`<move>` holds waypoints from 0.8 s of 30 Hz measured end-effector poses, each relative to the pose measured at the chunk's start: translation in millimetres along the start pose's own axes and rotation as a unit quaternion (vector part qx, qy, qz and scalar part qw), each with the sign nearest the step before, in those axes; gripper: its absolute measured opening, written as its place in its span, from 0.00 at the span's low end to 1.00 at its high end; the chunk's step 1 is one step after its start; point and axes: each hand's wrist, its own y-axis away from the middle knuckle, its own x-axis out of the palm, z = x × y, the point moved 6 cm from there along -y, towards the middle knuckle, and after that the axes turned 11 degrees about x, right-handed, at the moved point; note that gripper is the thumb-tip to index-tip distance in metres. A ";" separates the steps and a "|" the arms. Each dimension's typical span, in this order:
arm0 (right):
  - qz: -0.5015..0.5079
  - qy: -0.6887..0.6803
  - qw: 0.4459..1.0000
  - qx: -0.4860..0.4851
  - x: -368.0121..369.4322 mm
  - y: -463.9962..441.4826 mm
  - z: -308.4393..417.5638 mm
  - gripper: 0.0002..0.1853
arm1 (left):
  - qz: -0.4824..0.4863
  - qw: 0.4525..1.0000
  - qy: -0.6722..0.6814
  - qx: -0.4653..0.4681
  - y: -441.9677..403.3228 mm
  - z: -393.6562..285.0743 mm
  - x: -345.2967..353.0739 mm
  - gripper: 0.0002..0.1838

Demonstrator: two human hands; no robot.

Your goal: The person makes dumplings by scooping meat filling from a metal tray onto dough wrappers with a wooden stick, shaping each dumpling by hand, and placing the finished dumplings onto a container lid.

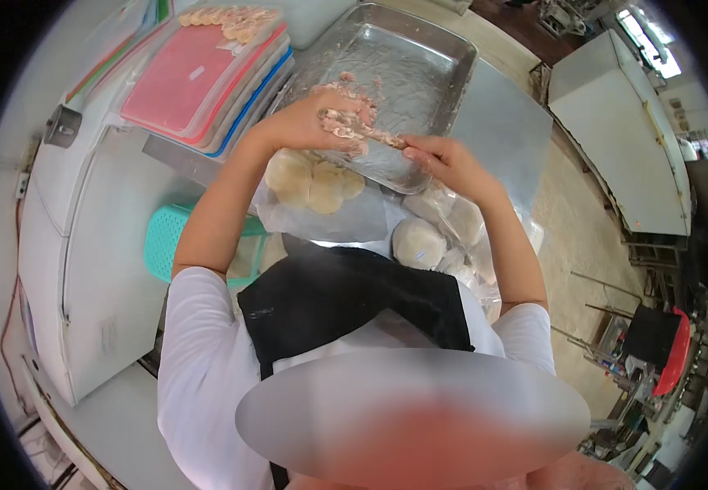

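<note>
My left hand [309,121] is over the near left part of a metal tray [444,61], its fingers and thumb apart and smeared with pinkish minced filling [346,88]. In my right hand [450,166] is the end of a thin spatula-like stick [380,137], caked with filling. Its far part lies against my left hand between thumb and fingers; its tip cannot be made out. A wet film of residue coats the tray's bottom. Just below my left hand, pale round dough wrappers [313,184] overlap on a clear plastic sheet [321,227].
Bagged stacks of round wrappers [419,243] lie by the tray's near right corner. At the left stand stacked flat containers with a red lid [176,86], shaped dumplings [235,23] on top. A teal stool [167,237] is below; a white chest [615,122] stands far right.
</note>
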 end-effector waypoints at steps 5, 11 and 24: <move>-0.141 0.220 0.965 -0.001 -22.5 -6.8 23.0 0.15 | -0.082 0.949 0.153 -0.262 15.7 29.1 -1.3 0.21; -0.117 0.322 0.938 0.046 3.2 -37.1 -66.7 0.14 | -0.127 0.927 0.114 -0.333 33.6 41.0 -2.1 0.23; -0.064 0.134 0.988 0.033 3.4 -1.9 42.0 0.17 | -0.021 0.998 -0.022 -0.047 15.9 -21.0 -34.1 0.20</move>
